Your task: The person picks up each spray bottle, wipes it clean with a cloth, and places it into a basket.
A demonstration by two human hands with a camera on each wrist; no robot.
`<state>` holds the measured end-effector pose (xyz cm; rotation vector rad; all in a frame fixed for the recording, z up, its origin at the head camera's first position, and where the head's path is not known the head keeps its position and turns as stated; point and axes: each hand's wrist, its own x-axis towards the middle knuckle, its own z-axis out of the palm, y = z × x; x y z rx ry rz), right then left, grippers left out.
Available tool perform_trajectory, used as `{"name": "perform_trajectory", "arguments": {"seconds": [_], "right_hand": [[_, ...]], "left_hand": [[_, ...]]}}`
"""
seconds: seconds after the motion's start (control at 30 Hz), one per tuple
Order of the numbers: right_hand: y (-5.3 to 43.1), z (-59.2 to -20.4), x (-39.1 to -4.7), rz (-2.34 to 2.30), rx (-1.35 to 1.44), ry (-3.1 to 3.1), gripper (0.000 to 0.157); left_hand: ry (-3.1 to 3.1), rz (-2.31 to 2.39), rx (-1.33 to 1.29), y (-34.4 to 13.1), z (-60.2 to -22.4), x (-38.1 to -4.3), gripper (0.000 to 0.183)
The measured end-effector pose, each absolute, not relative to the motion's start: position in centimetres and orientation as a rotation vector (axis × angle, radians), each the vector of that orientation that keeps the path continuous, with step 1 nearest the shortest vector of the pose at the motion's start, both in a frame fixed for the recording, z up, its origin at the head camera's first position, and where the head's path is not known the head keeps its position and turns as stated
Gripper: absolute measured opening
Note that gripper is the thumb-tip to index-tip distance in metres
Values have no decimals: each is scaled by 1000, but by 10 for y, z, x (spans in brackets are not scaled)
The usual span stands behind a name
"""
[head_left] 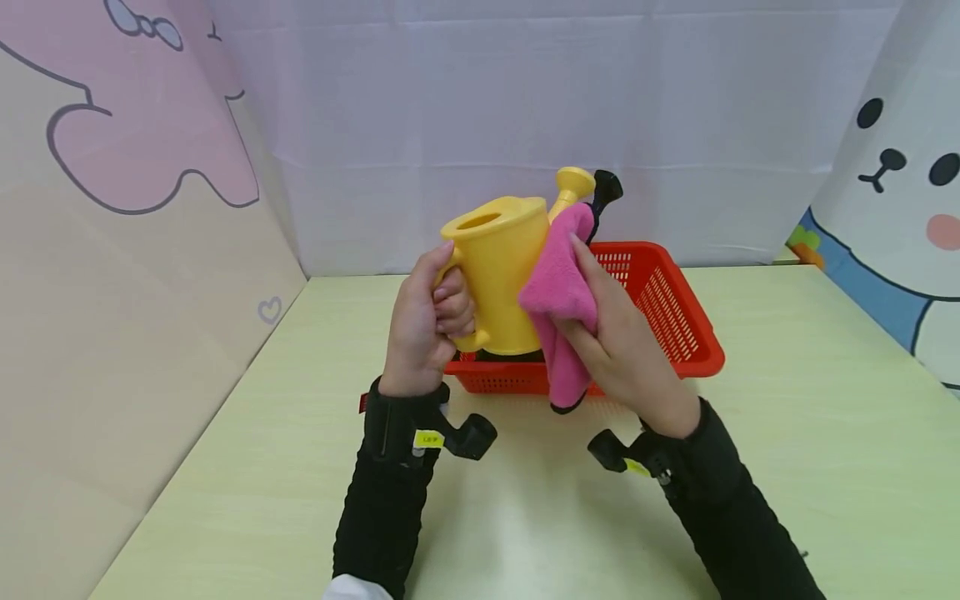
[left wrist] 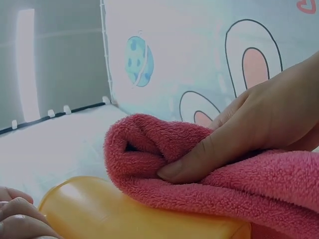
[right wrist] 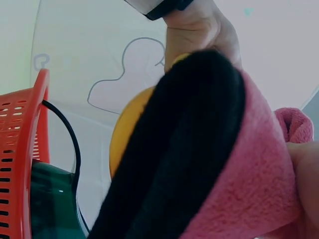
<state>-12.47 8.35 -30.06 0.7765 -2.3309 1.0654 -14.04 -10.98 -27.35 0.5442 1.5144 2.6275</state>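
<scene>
My left hand [head_left: 429,321] grips the handle of a yellow watering can [head_left: 508,279], holding it upright and raised in front of the basket. A folded pink towel [head_left: 557,287], dark along one edge, is pinched in my right hand [head_left: 630,354]. The towel lies against the can's right side, and in the left wrist view the thumb sinks into the pink fabric [left wrist: 149,174]. Dark lining [right wrist: 184,144] faces the right wrist camera and hides much of the can. Above the towel pokes the can's yellow sprinkler head [head_left: 574,181].
Behind the can, a red plastic basket [head_left: 701,354] stands on the pale table [head_left: 300,467]. It holds a dark green object [right wrist: 56,201] with a thin black handle; a black sprinkler spout [head_left: 607,188] rises there. Cartoon-printed cloth walls enclose the table.
</scene>
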Motion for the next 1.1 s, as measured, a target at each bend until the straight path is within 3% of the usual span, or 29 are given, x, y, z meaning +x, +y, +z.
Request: {"name": "perform_trajectory", "arguments": {"seconds": [0.5, 1.1], "right_hand": [[65, -307, -117, 579, 834, -2182, 83], [60, -305, -104, 198, 1057, -2304, 79]], "left_hand": [[1479, 2648, 555, -108, -277, -144, 46], [1451, 2673, 428, -103, -278, -142, 36]]}}
